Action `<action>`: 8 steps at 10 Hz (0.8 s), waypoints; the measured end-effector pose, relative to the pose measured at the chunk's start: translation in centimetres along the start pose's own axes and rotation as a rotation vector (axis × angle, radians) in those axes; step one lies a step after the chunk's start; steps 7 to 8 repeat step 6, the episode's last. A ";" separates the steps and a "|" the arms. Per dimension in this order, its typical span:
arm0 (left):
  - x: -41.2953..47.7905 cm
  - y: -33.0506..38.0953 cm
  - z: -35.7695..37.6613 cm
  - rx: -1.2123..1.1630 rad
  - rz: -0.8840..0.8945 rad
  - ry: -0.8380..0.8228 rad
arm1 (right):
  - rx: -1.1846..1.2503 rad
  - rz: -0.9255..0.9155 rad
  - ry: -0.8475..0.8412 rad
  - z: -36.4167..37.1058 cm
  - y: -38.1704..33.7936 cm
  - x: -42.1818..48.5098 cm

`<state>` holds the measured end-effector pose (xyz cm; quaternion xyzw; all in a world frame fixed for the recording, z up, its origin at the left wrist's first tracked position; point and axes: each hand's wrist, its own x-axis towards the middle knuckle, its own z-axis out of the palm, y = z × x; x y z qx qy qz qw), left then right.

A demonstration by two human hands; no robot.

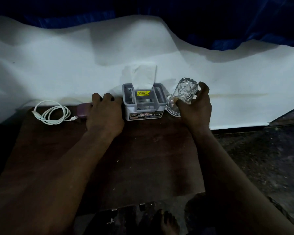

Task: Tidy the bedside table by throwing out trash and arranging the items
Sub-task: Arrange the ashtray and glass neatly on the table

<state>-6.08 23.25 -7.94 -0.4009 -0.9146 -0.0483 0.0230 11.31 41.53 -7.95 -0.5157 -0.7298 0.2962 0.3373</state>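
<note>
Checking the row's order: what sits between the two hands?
In the head view, the grey tissue holder stands between the left hand and the right hand, which grips a clear glass.

One head-worn wide-angle view — forward and down, close over the bedside table (143, 158).

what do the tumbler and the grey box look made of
The tumbler looks like clear glass, glossy, its cut facets catching light; clear plastic is possible. The grey box looks like moulded plastic, matte, with rounded compartment walls and a printed label.
</note>
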 end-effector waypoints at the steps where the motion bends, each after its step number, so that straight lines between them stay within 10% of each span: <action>1: -0.7 0.2 -0.5 -0.019 0.004 0.027 | -0.012 -0.017 0.021 -0.4 -0.2 -0.9; 8: -6.4 2.0 -4.3 -0.085 0.033 0.118 | -0.085 -0.056 -0.043 -3.8 -1.7 -6.6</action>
